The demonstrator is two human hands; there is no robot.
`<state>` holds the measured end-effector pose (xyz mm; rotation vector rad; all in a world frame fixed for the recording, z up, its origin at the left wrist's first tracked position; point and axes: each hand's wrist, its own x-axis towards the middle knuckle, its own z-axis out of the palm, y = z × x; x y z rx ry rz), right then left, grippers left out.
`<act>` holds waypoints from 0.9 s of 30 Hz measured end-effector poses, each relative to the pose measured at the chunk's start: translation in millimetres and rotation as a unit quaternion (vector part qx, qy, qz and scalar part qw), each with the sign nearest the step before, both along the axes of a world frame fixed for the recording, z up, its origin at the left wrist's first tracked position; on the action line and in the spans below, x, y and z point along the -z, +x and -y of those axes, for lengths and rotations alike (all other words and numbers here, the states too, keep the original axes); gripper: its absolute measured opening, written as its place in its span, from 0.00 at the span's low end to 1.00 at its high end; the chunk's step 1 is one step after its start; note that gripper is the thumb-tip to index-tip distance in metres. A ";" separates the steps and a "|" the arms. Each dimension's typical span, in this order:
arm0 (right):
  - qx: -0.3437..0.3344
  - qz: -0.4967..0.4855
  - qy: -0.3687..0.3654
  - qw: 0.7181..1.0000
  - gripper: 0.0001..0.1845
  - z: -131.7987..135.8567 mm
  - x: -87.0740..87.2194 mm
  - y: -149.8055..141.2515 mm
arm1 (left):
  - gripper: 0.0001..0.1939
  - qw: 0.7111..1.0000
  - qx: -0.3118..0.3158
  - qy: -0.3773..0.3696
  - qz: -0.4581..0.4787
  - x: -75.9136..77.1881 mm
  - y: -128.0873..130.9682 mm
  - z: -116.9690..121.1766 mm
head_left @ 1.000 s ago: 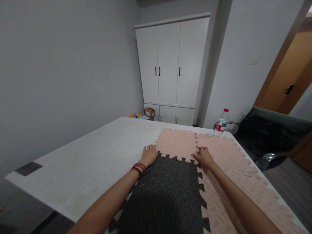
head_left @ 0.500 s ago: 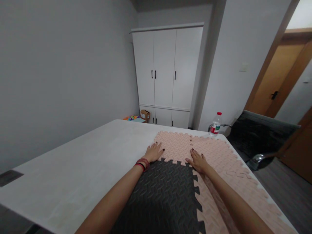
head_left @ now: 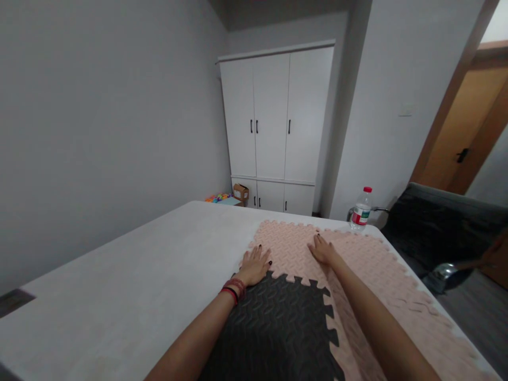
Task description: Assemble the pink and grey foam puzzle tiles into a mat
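Both grips open, left hand (head_left: 254, 266) and right hand (head_left: 322, 251) flat on pink mat (head_left: 291, 248), seemingly near its seams.

Pink square foam puzzle mat tile (head_left: 288, 248): embossed tread pattern, toothed interlocking edges; flat on table, centre of frame, slightly right. Near edge meshed with black tile, right edge meeting second pink tile.

Black square foam puzzle mat tile (head_left: 278, 328): same tread pattern, toothed edges; flat, lower centre of frame.

Larger pink foam mat section (head_left: 392, 286): flat, along right side, running to lower right corner.
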<state>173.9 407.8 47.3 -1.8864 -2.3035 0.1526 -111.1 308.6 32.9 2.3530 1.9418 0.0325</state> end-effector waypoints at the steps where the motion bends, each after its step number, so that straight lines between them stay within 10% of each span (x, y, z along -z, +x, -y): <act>1: 0.005 -0.004 -0.009 1.000 0.35 -1.9 9.5 -1.0 | 0.30 1.000 0.001 0.000 0.000 0.9 -0.4 -0.6; 15: 0.062 -0.001 -0.013 0.998 0.32 -13.9 37.0 92.8 | 0.40 1.000 -0.001 0.008 0.018 -4.0 1.8 3.9; 27: 0.086 0.042 -0.015 0.995 0.33 -21.7 49.5 99.5 | 0.32 0.999 -0.017 0.027 0.009 3.8 1.7 2.4</act>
